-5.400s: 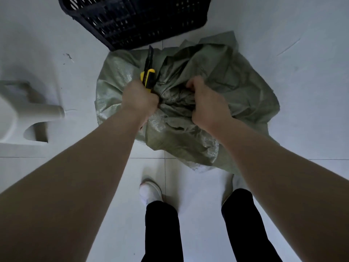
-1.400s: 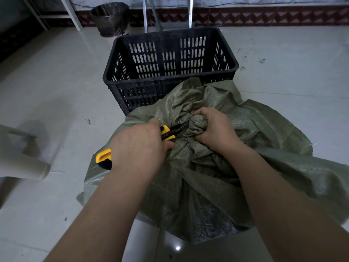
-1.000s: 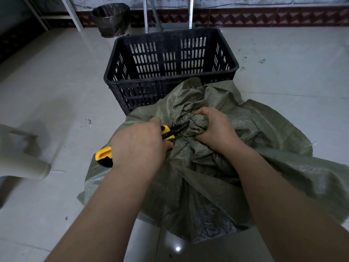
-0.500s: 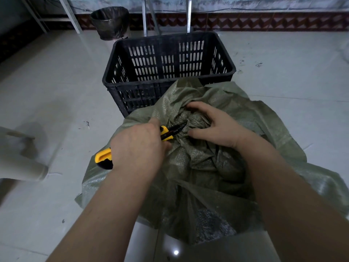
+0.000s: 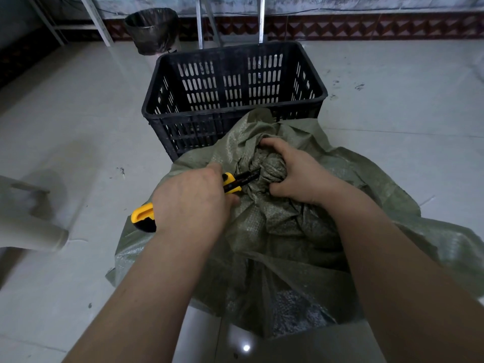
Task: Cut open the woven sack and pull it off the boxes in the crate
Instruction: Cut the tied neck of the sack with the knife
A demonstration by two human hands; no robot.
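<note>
Gripping a yellow-and-black utility knife [image 5: 230,182], the left hand [image 5: 191,203] points its blade at the bunched neck of the green woven sack [image 5: 288,231], tip right at the knot. The right hand [image 5: 296,174] is clenched around that twisted bunch. Sack's slumped on the tile floor [image 5: 78,127], just in front of the black crate [image 5: 233,100], touching its near wall.

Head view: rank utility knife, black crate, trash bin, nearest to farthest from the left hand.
From the left hand:
1. Utility knife, gripped in that hand, blade pointing right at the bunched neck of the woven sack.
2. Black crate, on the floor just beyond the sack.
3. Trash bin, by the far wall, up-left.
</note>
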